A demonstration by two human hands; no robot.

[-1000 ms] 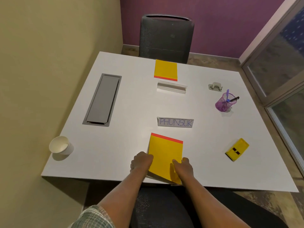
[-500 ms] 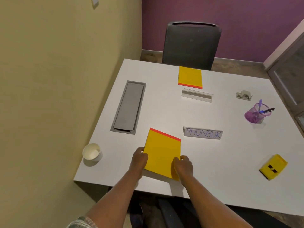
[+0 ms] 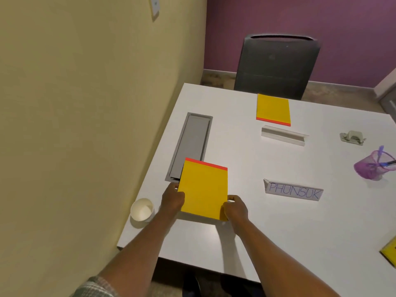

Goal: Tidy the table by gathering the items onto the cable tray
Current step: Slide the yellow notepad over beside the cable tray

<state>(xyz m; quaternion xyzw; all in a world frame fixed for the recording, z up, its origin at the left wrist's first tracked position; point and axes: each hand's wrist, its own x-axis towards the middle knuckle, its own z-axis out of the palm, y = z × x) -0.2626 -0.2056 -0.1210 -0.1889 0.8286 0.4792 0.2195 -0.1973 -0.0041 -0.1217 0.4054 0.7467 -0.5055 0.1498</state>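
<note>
Both hands hold a yellow notepad (image 3: 203,189) with a red top strip, lifted a little above the white table (image 3: 246,243). My left hand (image 3: 172,198) grips its left edge and my right hand (image 3: 235,209) grips its lower right corner. The pad's far end overlaps the near end of the grey cable tray (image 3: 190,144), a long recessed slot at the table's left. A second yellow notepad (image 3: 273,109) lies flat at the far side.
A white paper cup (image 3: 142,210) stands left of my left hand near the table edge. A "PHUNSUK" name card (image 3: 293,191), a clear card holder (image 3: 282,135), a hole punch (image 3: 352,137), a purple pen cup (image 3: 372,166) and a yellow object (image 3: 390,252) lie to the right. A dark chair (image 3: 276,65) stands behind.
Both hands have carried the yellow notepad from the table's front edge forward and left, until it overlaps the near end of the cable tray. The view has turned left.
</note>
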